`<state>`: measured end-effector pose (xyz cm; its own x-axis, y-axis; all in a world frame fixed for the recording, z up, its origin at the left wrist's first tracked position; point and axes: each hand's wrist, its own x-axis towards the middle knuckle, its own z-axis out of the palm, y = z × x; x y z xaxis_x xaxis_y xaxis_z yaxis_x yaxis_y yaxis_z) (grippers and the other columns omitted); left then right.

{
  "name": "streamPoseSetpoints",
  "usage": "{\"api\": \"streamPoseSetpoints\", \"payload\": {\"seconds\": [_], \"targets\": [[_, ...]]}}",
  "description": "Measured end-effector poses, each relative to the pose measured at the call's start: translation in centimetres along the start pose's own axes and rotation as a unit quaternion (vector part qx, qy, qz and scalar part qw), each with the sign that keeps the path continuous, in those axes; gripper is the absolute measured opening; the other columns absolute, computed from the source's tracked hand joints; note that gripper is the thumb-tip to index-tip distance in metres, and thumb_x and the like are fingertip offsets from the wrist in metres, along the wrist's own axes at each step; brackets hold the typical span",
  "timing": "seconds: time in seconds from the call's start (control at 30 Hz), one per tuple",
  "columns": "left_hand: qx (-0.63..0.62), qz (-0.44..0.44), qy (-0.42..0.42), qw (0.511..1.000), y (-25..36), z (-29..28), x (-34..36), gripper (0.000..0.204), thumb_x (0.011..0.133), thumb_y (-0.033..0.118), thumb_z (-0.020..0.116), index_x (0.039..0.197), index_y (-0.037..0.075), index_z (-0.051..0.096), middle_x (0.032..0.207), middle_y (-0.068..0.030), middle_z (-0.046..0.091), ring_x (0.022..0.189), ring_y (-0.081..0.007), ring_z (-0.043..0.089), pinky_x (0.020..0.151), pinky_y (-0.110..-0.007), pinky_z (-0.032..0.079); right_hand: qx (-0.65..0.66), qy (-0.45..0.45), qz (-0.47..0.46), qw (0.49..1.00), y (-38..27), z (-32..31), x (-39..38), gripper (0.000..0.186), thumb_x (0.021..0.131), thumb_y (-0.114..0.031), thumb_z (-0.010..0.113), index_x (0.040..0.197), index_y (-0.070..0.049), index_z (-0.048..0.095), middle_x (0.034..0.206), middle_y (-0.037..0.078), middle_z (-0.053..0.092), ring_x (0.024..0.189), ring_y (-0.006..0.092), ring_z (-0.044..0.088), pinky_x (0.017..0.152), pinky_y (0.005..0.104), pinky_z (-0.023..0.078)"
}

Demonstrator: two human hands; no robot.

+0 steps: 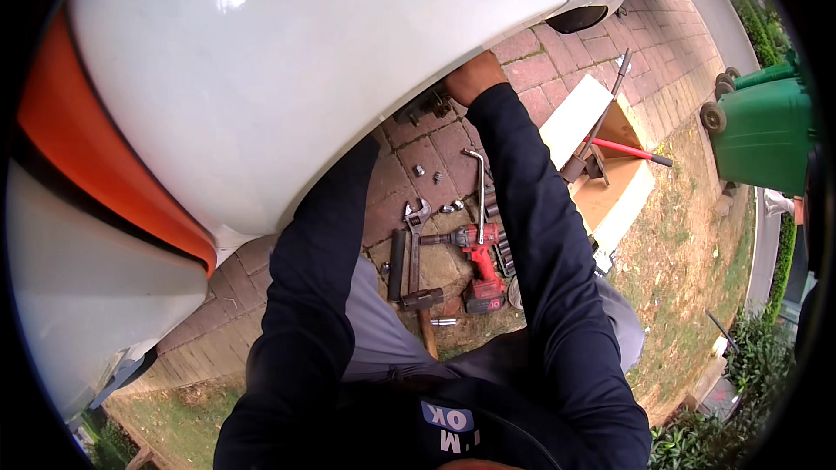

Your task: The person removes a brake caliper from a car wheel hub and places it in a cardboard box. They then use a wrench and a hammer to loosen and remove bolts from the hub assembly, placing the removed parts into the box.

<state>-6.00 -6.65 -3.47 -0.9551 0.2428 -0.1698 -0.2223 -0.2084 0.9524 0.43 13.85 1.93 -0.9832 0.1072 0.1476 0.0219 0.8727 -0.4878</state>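
Both my arms reach to the lower edge of a white car body panel (287, 61). My left hand is hidden under it; only the dark sleeve (326, 226) shows. My right hand (475, 78) is at the panel's edge, next to a dark metal part (427, 109) beneath the car, its fingers out of sight. Below lie two nuts (419, 171), an adjustable wrench (416, 231), a bent silver wrench (480, 187) and a red cordless impact wrench (483, 270). A hammer (422, 298) and a black bar (396, 265) lie near my legs.
To the right stands an open cardboard box (623, 183) with metal tools and a red-handled tool (631, 151) across it. Green wheeled bins (762, 135) stand farther right. Brick paving (601, 48) meets dry grass (684, 235). An orange stripe (104, 144) crosses the car at left.
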Motion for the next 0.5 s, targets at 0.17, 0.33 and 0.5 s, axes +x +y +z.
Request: {"api": "streamPoseSetpoints", "payload": {"seconds": [0.17, 0.33, 0.5], "targets": [[0.000, 0.002, -0.001, 1.000, 0.1, -0.1, 0.0, 0.040, 0.091, 0.006, 0.070, 0.130, 0.001, 0.063, 0.136, -0.0125, 0.061, 0.123, -0.0239, 0.057, 0.102, -0.035, 0.047, 0.011, -0.007, -0.009, 1.000, 0.0, -0.5, -0.6, 0.072, 0.092, -0.052, 0.063, 0.144, -0.006, 0.046, 0.142, 0.033, 0.045, 0.119, 0.0479, 0.057, 0.099, 0.0513, 0.050], [0.000, 0.002, -0.002, 1.000, 0.1, -0.4, -0.2, 0.040, 0.091, 0.005, 0.070, 0.131, 0.001, 0.063, 0.137, -0.0127, 0.060, 0.124, -0.0239, 0.057, 0.103, -0.036, 0.046, -0.002, 0.017, 0.005, 1.000, -0.3, 0.5, -1.2, 0.073, 0.090, -0.049, 0.066, 0.147, -0.008, 0.044, 0.147, 0.033, 0.039, 0.122, 0.0484, 0.055, 0.100, 0.0507, 0.049], [-0.004, 0.006, 0.000, 1.000, 0.1, -0.6, 0.1, 0.041, 0.091, 0.005, 0.070, 0.131, 0.001, 0.062, 0.138, -0.0129, 0.060, 0.125, -0.0239, 0.056, 0.104, -0.036, 0.046, 0.008, 0.037, 0.028, 0.999, -1.3, 0.6, -1.6, 0.080, 0.089, -0.047, 0.068, 0.155, -0.015, 0.035, 0.151, 0.032, 0.034, 0.126, 0.0491, 0.052, 0.102, 0.0507, 0.048]]}}
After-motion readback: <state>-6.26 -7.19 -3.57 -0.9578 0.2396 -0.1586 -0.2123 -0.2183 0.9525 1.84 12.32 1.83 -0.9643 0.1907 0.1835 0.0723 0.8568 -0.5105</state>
